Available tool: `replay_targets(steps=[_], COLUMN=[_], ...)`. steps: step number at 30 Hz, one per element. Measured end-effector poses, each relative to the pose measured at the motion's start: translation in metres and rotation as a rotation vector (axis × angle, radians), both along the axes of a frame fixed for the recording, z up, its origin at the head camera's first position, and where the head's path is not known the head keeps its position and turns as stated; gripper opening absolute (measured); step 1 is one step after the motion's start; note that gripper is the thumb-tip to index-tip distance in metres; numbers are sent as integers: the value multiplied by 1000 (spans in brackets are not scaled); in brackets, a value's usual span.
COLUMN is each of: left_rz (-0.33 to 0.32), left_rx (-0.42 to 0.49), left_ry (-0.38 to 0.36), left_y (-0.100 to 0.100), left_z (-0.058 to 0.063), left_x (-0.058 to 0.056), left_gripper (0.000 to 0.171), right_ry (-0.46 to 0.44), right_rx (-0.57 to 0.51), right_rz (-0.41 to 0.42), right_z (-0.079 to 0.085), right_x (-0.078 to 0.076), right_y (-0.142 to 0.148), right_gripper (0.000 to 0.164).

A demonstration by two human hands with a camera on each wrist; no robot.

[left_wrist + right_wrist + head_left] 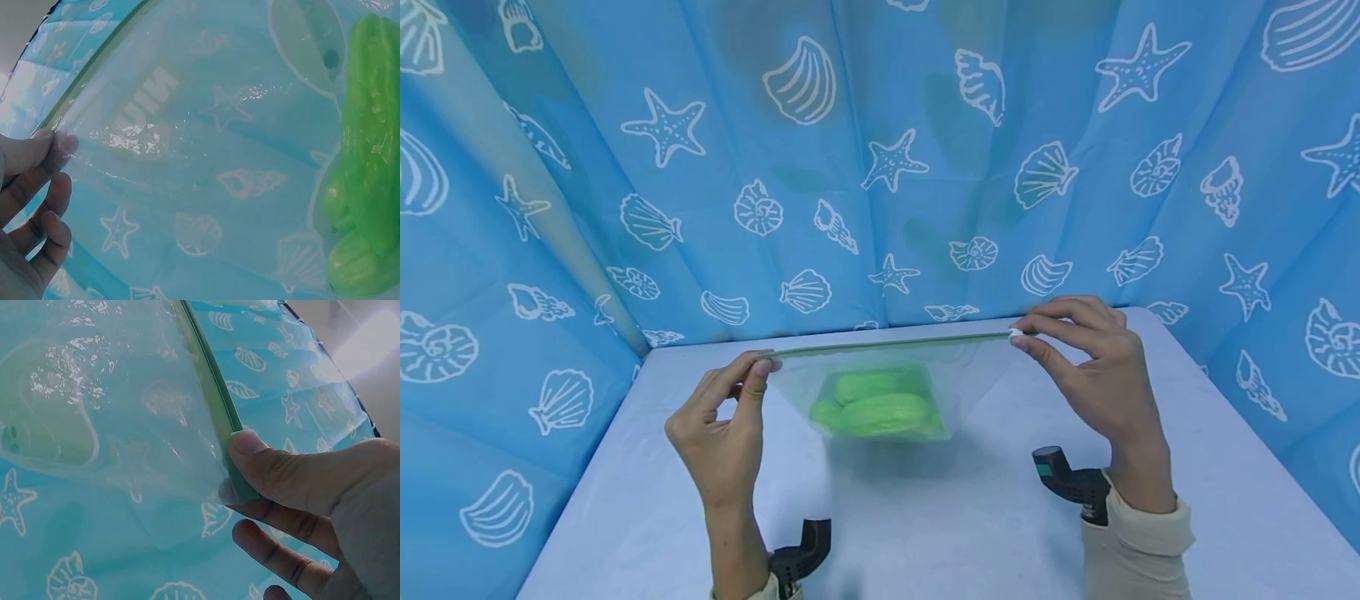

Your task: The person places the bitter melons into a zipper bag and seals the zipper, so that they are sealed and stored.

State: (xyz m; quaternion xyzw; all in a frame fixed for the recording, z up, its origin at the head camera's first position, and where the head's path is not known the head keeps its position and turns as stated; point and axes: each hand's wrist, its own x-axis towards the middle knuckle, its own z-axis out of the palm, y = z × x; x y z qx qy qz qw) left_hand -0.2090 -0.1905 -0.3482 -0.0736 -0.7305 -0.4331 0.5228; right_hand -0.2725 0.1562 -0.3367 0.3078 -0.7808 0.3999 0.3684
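Note:
A clear zip bag with a green zip strip hangs between both hands, its top edge stretched nearly straight. Inside, at the bottom, lie several green, ridged, cucumber-like pieces. My left hand pinches the left end of the strip between thumb and forefinger; its other fingers are loosely bent in the left wrist view. At the opposite end, my right hand pinches the top corner, where a small white slider shows by the fingertips. The right thumb lies over the strip's end.
Beneath the bag is a table with a pale cloth, where the bag casts a shadow. A blue curtain with white shells and starfish surrounds the table's back and sides. Black wrist mounts stick out from both forearms.

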Motion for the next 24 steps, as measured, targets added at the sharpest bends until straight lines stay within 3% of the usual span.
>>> replay_targets(steps=[24], left_rz=[-10], left_rx=[21], left_ry=[-6], left_y=[-4], left_z=[-1], left_x=[0], left_gripper=[18], right_ry=[-17], right_rx=[-19], right_rz=[18], right_z=[-2], right_x=[-1], right_y=[2], right_gripper=[34])
